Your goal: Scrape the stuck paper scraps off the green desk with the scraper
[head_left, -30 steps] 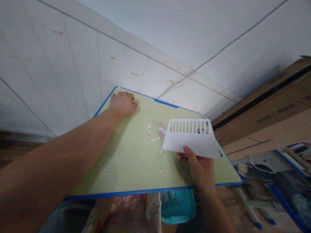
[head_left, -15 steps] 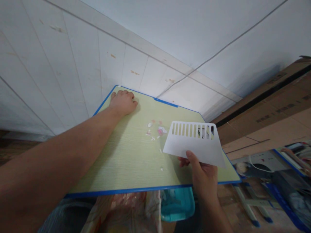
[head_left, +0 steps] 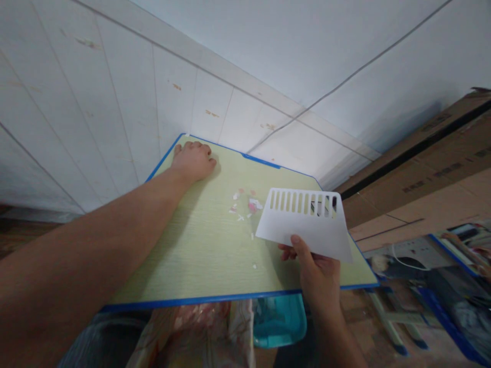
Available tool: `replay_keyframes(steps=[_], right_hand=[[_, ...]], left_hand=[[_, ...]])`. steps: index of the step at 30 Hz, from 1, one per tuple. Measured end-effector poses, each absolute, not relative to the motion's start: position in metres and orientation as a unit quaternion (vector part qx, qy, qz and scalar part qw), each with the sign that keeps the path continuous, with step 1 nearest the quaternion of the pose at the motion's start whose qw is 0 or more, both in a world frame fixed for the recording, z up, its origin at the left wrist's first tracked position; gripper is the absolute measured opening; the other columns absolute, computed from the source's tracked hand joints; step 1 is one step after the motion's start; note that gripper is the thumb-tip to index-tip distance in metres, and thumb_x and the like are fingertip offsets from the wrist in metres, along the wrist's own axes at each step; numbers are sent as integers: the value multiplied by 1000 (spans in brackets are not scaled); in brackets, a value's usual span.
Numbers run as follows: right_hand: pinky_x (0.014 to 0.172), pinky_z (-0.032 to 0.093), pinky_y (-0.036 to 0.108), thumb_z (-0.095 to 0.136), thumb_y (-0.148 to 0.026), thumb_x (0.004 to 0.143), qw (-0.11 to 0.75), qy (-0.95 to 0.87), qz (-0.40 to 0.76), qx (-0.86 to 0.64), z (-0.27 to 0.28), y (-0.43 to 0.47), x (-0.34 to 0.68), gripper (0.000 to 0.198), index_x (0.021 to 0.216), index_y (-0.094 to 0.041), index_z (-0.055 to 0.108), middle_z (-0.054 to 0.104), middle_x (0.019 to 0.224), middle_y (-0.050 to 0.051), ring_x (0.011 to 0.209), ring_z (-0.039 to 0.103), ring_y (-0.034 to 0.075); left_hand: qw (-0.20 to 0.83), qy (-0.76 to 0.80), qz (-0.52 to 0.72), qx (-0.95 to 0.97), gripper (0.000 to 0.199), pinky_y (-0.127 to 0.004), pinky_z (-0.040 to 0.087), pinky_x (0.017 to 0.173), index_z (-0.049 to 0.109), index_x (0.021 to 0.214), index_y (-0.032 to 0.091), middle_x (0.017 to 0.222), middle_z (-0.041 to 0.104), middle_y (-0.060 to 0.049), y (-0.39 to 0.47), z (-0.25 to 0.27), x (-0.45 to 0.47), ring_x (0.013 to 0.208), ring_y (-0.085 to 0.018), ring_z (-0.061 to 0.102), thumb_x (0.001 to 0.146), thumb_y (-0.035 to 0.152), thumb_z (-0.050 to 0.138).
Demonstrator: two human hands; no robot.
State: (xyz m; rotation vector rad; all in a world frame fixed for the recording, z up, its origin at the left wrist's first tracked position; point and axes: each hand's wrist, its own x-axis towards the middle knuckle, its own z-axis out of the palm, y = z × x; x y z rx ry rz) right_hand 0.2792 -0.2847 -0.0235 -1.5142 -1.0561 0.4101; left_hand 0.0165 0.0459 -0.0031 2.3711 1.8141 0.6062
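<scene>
My right hand [head_left: 318, 266] grips a white slotted sheet [head_left: 303, 230] by its near edge, thumb on top and fingers underneath. The sheet is thin and widens toward me, with a row of long slots along its far edge. It is held over the right part of a pale green tabletop [head_left: 192, 255] with blue edging. My left hand [head_left: 195, 161] rests on the tabletop near the far left corner, fingers bent and somewhat apart, holding nothing visible. Between the hands lie small white and pink paper scraps [head_left: 253, 205].
A white plank wall [head_left: 134, 92] rises behind the table, crossed by a thin grey cable [head_left: 326, 97]. Large cardboard boxes [head_left: 422, 163] lean at the right. Below the near edge are a teal plastic bin [head_left: 282, 327] and a plastic bag [head_left: 203, 337]. Table legs [head_left: 395, 322] show at lower right.
My right hand and the white slotted sheet have shifted slightly left and toward the far side. My left hand and the scraps stay where they were.
</scene>
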Motion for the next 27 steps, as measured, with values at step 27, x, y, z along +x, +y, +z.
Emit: replay_keyframes(steps=[27], right_hand=[[79,73,40,96,-59,108,581,-420,153,-681,-18,-308,250,48,75,-25,87,87,74,8,72,83,29]], left_hand=[[44,595,189,780,64,-70,42,150,84,168,16,182,76,-24,45,-3,18,178,-49,60,120,42,52]])
